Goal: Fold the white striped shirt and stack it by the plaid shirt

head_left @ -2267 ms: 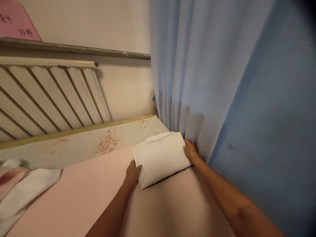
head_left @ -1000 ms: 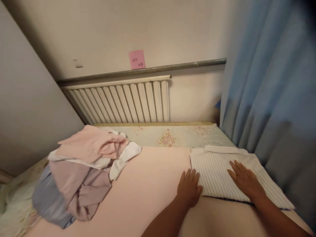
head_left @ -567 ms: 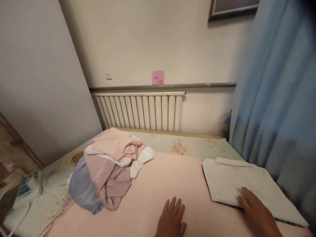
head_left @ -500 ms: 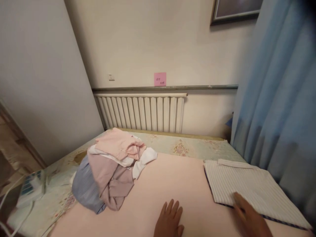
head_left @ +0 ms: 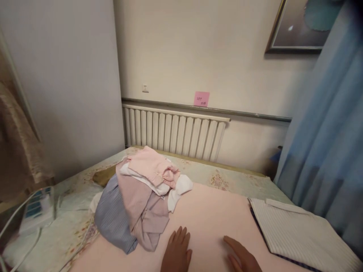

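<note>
My left hand (head_left: 176, 252) lies flat on the pink cloth (head_left: 210, 217), palm down with fingers stretched. To its right is my right hand (head_left: 241, 255), fingers extended and nothing in them; whether it touches the cloth I cannot tell. A folded white garment with thin stripes and a dark edge (head_left: 303, 234) lies flat to the right of that hand. Left of my hands is a loose heap of clothes: a pink garment (head_left: 150, 164) on top, a mauve garment (head_left: 141, 204), a white piece (head_left: 181, 187) and a blue-grey garment (head_left: 113, 215).
The pink cloth covers part of a flowered green bed cover (head_left: 195, 169). A power strip (head_left: 38, 209) with white cables sits at the left edge. Behind the bed stands a radiator (head_left: 176, 130). A blue curtain (head_left: 320, 151) hangs on the right, a grey panel (head_left: 73, 87) on the left.
My right hand has left the striped garment and moved left, closer to my left hand. The view has turned left and tilted a little. The clothes lie as before.
</note>
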`<state>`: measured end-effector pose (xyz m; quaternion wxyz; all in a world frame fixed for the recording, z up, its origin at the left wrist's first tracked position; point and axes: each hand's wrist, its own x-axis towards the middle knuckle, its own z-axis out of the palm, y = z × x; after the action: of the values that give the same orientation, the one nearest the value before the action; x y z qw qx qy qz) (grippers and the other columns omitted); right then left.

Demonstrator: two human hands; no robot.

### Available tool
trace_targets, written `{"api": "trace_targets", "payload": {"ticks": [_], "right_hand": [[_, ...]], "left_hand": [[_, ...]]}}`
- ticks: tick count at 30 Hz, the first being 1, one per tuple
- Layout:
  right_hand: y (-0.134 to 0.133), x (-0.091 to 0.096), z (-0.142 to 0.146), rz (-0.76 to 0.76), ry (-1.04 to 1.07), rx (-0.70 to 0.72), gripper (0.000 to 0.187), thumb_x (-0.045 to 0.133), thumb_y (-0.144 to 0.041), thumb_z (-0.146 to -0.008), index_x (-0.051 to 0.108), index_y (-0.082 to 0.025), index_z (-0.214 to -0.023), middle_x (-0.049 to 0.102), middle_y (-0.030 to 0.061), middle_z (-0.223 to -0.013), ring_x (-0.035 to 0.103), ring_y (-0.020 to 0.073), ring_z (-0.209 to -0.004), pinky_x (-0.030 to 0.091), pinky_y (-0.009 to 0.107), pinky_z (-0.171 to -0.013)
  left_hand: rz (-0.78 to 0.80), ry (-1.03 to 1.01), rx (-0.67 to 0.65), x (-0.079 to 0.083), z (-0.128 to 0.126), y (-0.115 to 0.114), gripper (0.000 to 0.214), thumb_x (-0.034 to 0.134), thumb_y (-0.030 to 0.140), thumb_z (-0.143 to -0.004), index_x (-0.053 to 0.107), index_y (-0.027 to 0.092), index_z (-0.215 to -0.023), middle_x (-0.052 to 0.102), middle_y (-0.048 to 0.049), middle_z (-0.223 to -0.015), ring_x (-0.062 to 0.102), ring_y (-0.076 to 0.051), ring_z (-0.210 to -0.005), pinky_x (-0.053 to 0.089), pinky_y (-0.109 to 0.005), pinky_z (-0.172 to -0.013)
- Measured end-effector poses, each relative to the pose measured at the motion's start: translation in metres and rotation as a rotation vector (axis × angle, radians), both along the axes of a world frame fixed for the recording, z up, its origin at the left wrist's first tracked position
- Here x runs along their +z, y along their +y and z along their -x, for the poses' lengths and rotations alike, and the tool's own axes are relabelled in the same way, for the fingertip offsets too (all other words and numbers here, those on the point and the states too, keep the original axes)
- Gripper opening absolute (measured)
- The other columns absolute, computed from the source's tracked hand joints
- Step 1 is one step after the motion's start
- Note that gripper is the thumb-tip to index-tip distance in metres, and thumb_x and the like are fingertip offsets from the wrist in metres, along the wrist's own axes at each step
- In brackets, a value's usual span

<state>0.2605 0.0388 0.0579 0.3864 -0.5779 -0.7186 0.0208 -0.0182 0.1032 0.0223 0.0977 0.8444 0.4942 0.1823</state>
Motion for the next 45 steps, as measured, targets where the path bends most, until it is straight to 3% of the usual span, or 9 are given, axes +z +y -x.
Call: {"api": "trace_targets", "payload": {"ticks": [6, 10, 15, 21, 24, 28, 35, 41, 45], "right_hand": [[0.083, 0.058, 0.074, -0.071, -0.153, 0.111, 0.034, 0.047, -0.03, -0.088, 0.061, -0.025, -0.119, 0.066, 0.0079, -0.117, 0.063, 0.0241, -0.108, 0.054, 0.042, -0.092], [0.137, 0.085, 0.136, -0.186, -0.173, 0.192, 0.037, 0.043, -0.022, -0.089, 0.057, -0.022, -0.123, 0.065, 0.0101, -0.117, 0.062, 0.0237, -0.108, 0.053, 0.041, -0.091], [0.196, 0.091, 0.199, -0.265, -0.256, 0.253, 0.051, 0.045, -0.012, -0.083, 0.046, -0.018, -0.134, 0.056, 0.0119, -0.13, 0.052, 0.0236, -0.121, 0.045, 0.043, -0.101], [0.247, 0.083, 0.243, -0.303, -0.43, 0.247, 0.063, 0.048, -0.008, -0.076, 0.04, -0.011, -0.139, 0.04, 0.0162, -0.143, 0.035, 0.0266, -0.133, 0.034, 0.046, -0.109], [0.263, 0.08, 0.255, -0.29, -0.493, 0.215, 0.062, 0.049, -0.007, -0.075, 0.042, -0.009, -0.137, 0.043, 0.0179, -0.141, 0.036, 0.0272, -0.132, 0.031, 0.044, -0.109], [0.276, 0.079, 0.267, -0.27, -0.503, 0.169, 0.062, 0.048, -0.008, -0.077, 0.04, -0.01, -0.139, 0.042, 0.0166, -0.142, 0.035, 0.027, -0.132, 0.028, 0.043, -0.109], [0.291, 0.092, 0.28, -0.257, -0.409, 0.153, 0.055, 0.043, -0.005, -0.08, 0.048, -0.014, -0.134, 0.054, 0.0117, -0.133, 0.043, 0.0234, -0.127, 0.031, 0.037, -0.105], [0.29, 0.137, 0.277, -0.232, -0.241, 0.217, 0.03, 0.045, -0.034, -0.091, 0.064, -0.025, -0.112, 0.068, 0.0025, -0.11, 0.061, 0.0201, -0.1, 0.044, 0.029, -0.089], [0.29, 0.174, 0.276, -0.23, -0.199, 0.213, 0.029, 0.047, -0.033, -0.089, 0.065, -0.025, -0.109, 0.07, 0.0008, -0.106, 0.063, 0.0191, -0.093, 0.045, 0.026, -0.081]], "left_hand": [[0.05, -0.13, -0.034, -0.007, 0.007, 0.009, 0.044, 0.043, 0.03, -0.087, 0.052, 0.026, -0.13, 0.045, -0.0031, -0.145, 0.031, -0.023, -0.139, 0.023, -0.044, -0.116], [0.196, -0.124, -0.146, 0.003, 0.011, 0.02, 0.05, 0.049, 0.036, -0.083, 0.051, 0.02, -0.131, 0.041, -0.0083, -0.148, 0.027, -0.028, -0.14, 0.021, -0.048, -0.115], [0.305, -0.118, -0.225, 0.003, 0.018, 0.033, 0.05, 0.054, 0.037, -0.08, 0.054, 0.018, -0.126, 0.041, -0.011, -0.147, 0.026, -0.029, -0.14, 0.022, -0.047, -0.114], [0.261, -0.102, -0.216, -0.02, 0.011, 0.042, 0.036, 0.044, 0.032, -0.088, 0.058, 0.022, -0.12, 0.047, -0.0095, -0.143, 0.032, -0.028, -0.138, 0.03, -0.049, -0.11], [0.256, -0.107, -0.215, -0.034, 0.005, 0.047, 0.035, 0.037, 0.026, -0.091, 0.059, 0.023, -0.118, 0.049, -0.0094, -0.141, 0.035, -0.027, -0.136, 0.032, -0.052, -0.108], [0.26, -0.105, -0.205, -0.049, -0.002, 0.053, 0.033, 0.04, 0.027, -0.091, 0.061, 0.023, -0.115, 0.051, -0.0096, -0.139, 0.037, -0.029, -0.135, 0.034, -0.052, -0.106], [0.204, -0.122, -0.211, -0.064, -0.006, 0.056, 0.033, 0.039, 0.027, -0.091, 0.062, 0.024, -0.114, 0.055, -0.0098, -0.134, 0.038, -0.029, -0.133, 0.036, -0.05, -0.104], [0.232, -0.133, -0.218, -0.048, 0.001, 0.053, 0.031, 0.042, 0.025, -0.089, 0.062, 0.023, -0.112, 0.057, -0.0103, -0.131, 0.04, -0.029, -0.132, 0.036, -0.051, -0.104], [0.31, -0.127, -0.2, -0.025, 0.006, 0.05, 0.032, 0.044, 0.027, -0.087, 0.062, 0.021, -0.112, 0.06, -0.011, -0.126, 0.04, -0.028, -0.132, 0.035, -0.048, -0.104]]}}
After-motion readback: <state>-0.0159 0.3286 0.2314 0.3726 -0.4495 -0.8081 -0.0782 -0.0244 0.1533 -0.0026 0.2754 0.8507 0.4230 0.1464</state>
